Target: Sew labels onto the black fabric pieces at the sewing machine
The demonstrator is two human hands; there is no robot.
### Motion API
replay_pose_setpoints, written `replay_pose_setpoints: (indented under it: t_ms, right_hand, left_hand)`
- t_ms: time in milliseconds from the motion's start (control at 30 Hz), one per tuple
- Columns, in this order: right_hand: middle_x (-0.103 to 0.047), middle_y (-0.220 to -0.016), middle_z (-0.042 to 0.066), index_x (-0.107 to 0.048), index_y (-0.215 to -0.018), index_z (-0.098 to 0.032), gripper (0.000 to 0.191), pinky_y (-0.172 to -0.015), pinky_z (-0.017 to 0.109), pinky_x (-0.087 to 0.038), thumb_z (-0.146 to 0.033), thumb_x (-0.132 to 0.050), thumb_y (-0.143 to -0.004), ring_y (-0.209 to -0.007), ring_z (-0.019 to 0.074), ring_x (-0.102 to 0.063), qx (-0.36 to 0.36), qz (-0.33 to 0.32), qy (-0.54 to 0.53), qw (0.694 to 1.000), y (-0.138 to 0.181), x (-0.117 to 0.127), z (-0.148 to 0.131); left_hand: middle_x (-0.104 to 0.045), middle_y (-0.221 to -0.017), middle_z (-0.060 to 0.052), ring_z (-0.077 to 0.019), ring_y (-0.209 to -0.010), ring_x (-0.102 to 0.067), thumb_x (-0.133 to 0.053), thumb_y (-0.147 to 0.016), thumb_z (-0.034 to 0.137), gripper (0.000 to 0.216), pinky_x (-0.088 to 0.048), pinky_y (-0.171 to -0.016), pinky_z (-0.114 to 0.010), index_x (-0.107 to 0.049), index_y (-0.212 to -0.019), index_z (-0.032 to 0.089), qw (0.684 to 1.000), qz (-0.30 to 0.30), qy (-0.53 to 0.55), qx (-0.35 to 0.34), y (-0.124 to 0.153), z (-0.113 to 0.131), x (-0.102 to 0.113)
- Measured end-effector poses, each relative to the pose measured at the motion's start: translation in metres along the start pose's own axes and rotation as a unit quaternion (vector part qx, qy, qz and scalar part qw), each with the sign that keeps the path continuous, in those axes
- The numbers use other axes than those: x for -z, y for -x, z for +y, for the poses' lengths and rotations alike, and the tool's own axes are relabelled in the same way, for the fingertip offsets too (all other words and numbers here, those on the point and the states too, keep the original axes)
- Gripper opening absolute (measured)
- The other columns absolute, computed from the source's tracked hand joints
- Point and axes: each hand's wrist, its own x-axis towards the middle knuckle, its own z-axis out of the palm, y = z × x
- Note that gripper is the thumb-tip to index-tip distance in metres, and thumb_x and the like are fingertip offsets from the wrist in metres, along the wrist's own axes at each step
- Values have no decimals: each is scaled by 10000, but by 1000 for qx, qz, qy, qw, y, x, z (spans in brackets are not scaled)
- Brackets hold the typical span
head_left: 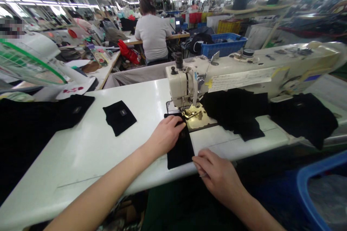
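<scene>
A black fabric piece (179,153) lies on the sewing machine bed, its far end beside the metal presser foot (191,114). My left hand (168,133) is on its far part with fingers bent and pressed together on the cloth, close to the needle area. With thumb and fingertips, my right hand (217,171) pinches the near right edge of the same piece at the table's front. The sewing machine (181,83) stands just beyond. Left of my left hand, a small black fabric piece with a grey label (119,117) lies flat.
More black cloth (235,112) lies under the machine arm, with another black piece (303,119) farther right. A black pile (27,126) covers the table's left side. A fan (29,61) stands at left, and a blue bin (306,184) at lower right. A person (153,36) sits ahead.
</scene>
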Motion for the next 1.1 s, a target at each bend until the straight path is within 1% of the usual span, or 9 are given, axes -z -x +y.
replay_pose_setpoints:
  t_ms: [100, 167, 267, 367, 500, 633, 733, 933, 1100]
  right_hand:
    - [-619, -906, 43, -643, -1193, -182, 404, -562, 291, -393, -42, -476, -854, -681, 173, -579, 18, -8, 19, 1000, 5, 2, 2]
    - [-621, -888, 42, -636, -1231, -170, 430, -563, 294, -392, -45, -480, -851, -681, 176, -580, 31, -14, 27, 999, 6, 4, 3]
    - [-628, -857, 42, -644, -1227, -156, 423, -578, 296, -395, -50, -481, -851, -712, 187, -595, 43, -16, 37, 998, 5, 6, 5]
    - [-650, -854, 41, -658, -1202, -163, 388, -589, 302, -398, -72, -492, -863, -722, 192, -613, 39, -21, 41, 998, 0, 7, 6]
    - [-679, -841, 27, -683, -1160, -191, 359, -611, 306, -402, -89, -525, -854, -705, 187, -635, 16, -37, 42, 998, -10, 8, 8]
    - [-699, -829, 19, -706, -1119, -204, 312, -635, 313, -413, -120, -542, -867, -721, 196, -656, -1, -53, 43, 998, -21, 8, 10]
    - [-719, -866, 17, -705, -1151, -216, 337, -657, 314, -429, -128, -542, -869, -746, 201, -672, -15, -60, 47, 997, -29, 8, 13]
    - [-749, -937, 30, -697, -1202, -224, 363, -704, 302, -460, -148, -541, -883, -796, 204, -693, -37, -75, 68, 994, -50, 10, 18]
    - [-749, -944, 28, -712, -1139, -224, 303, -710, 302, -476, -163, -530, -905, -806, 210, -699, -41, -67, 89, 993, -66, 10, 22]
  left_hand:
    - [-640, -1121, -107, -253, -1033, -585, -530, -851, 88, 263, -573, -872, -394, -684, -1056, 147, 993, -35, 100, -50, 27, 35, 11]
    - [-652, -1140, -125, -274, -1068, -595, -550, -852, 127, 289, -592, -864, -403, -664, -1117, 119, 991, -44, 111, -66, 42, 50, 13]
    - [-647, -1226, -155, -302, -1161, -585, -522, -918, 175, 334, -596, -904, -435, -614, -1229, 94, 993, -20, 80, -88, 55, 56, 9]
    - [-663, -1205, -146, -293, -1147, -605, -499, -969, 227, 293, -605, -881, -428, -627, -1210, 120, 993, 4, 64, -95, 55, 50, 4]
    - [-674, -1138, -138, -274, -1104, -623, -506, -981, 257, 261, -609, -845, -400, -644, -1166, 137, 994, 16, 63, -91, 48, 43, 4]
    - [-670, -1138, -135, -271, -1100, -619, -494, -991, 277, 268, -608, -853, -396, -649, -1159, 137, 994, 1, 60, -92, 42, 38, 5]
    - [-668, -1140, -139, -275, -1104, -614, -491, -995, 273, 277, -602, -885, -409, -651, -1162, 121, 994, -6, 59, -96, 37, 32, 5]
    - [-667, -1150, -149, -278, -1118, -611, -498, -994, 274, 294, -602, -885, -415, -653, -1190, 119, 994, 10, 58, -96, 26, 15, 0]
    - [-664, -1171, -151, -274, -1123, -613, -504, -989, 276, 294, -596, -902, -421, -670, -1182, 129, 994, 13, 54, -95, 17, -1, -2]
